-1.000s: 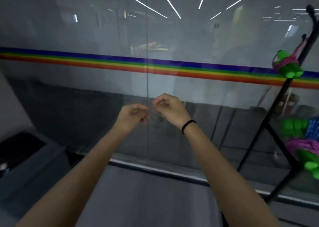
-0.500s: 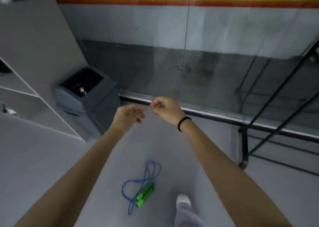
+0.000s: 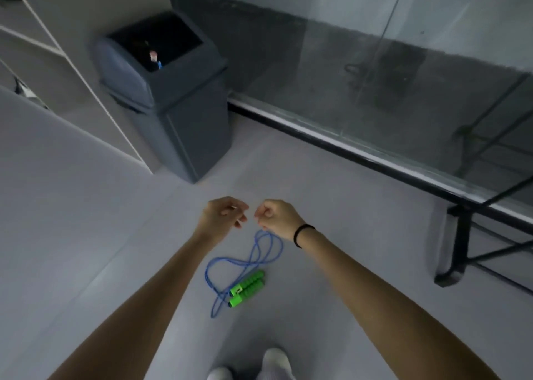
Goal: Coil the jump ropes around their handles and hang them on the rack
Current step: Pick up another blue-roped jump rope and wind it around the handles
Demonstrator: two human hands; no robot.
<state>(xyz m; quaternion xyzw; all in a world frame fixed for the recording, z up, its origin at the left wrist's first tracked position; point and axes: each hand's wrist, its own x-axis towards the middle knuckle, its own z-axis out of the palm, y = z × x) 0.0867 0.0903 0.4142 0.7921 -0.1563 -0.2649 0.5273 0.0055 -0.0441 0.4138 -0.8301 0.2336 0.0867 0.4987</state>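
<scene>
At the far left stands a shelf (image 3: pixel 43 47), and next to it a grey bin (image 3: pixel 173 105) against the wall. We hold both arms out over the floor. Our left hand (image 3: pixel 223 216) hangs with its fingers loosely curled and nothing in them. Below and between our hands the rope (image 3: pixel 245 260) lies on the floor in a loose blue figure-eight, its two green handles (image 3: pixel 248 288) side by side at the near end, just ahead of our feet (image 3: pixel 274 362). Our right hand (image 3: pixel 274 216) is curled into a light fist; we see nothing gripped in it, though the rope's far loop passes just under it in this view. To the right only the black foot of the rack (image 3: pixel 458 244) shows, by the glass wall (image 3: pixel 375 62).

We judge this rope untouched: it is neither coiled nor hung. Left to do: bend down, take the handles, wind the cord round them, hang it. What already hangs on the rack we cannot tell from here.
</scene>
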